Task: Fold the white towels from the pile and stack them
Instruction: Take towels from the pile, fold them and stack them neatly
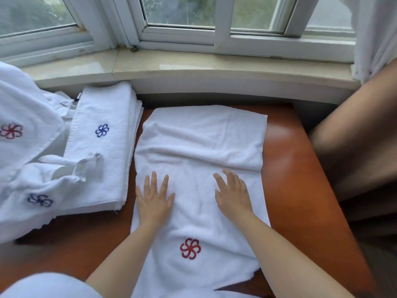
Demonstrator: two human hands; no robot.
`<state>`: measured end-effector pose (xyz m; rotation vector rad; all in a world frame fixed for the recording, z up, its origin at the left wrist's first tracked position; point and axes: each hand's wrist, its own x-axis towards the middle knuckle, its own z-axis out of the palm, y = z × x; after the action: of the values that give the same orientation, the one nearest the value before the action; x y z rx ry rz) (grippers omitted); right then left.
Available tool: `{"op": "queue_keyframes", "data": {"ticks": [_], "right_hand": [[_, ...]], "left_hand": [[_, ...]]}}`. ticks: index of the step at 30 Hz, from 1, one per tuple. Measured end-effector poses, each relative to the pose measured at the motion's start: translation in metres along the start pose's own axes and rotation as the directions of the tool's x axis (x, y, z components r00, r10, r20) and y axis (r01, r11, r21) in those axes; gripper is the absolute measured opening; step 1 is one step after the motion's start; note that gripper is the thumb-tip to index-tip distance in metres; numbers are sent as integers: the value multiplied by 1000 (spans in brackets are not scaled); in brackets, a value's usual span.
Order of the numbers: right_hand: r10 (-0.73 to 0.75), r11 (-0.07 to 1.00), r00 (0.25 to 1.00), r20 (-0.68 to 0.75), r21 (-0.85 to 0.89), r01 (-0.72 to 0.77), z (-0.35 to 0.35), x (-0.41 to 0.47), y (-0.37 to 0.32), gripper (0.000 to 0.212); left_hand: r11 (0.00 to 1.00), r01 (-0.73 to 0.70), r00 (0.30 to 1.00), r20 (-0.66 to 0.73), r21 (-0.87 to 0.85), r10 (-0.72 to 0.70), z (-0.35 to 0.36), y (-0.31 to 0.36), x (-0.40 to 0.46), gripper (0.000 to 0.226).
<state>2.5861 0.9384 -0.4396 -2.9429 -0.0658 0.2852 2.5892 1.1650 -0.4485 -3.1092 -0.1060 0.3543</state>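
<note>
Towel in work: white terry towel with red emblem (pixel 199 168), lying flat on the orange-brown desk (pixel 300 190), far end doubled back over itself.
Left hand (pixel 154 198): fingers spread, palm flat on the towel.
Right hand (pixel 233 194): likewise spread and pressing flat.
Folded stack (pixel 101 147): just left of the towel, blue emblem on top.
Unfolded pile (pixel 25 147): further left of the towel, overlapping the stack.
Handling, judged: soft, light, limp; creases hold only when smoothed. Best gripped at corners or along an edge.
</note>
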Motion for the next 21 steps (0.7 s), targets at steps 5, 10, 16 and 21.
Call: {"op": "queue_keyframes", "data": {"ticks": [5, 10, 16, 21], "right_hand": [[74, 997, 993, 93, -9, -74, 10, -36, 7, 54], [179, 983, 980, 83, -61, -174, 10, -65, 20, 63], [685, 706, 727, -37, 278, -651, 5, -107, 25, 47], [694, 637, 713, 98, 377, -673, 3, -119, 27, 36]], "left_hand": [[887, 254, 956, -38, -385, -290, 2, -6, -53, 57], [852, 260, 950, -37, -455, -309, 0, -16, -85, 44], [597, 557, 810, 221, -577, -543, 1, -21, -116, 45], [565, 565, 819, 328, -602, -471, -1, -31, -114, 25]]}}
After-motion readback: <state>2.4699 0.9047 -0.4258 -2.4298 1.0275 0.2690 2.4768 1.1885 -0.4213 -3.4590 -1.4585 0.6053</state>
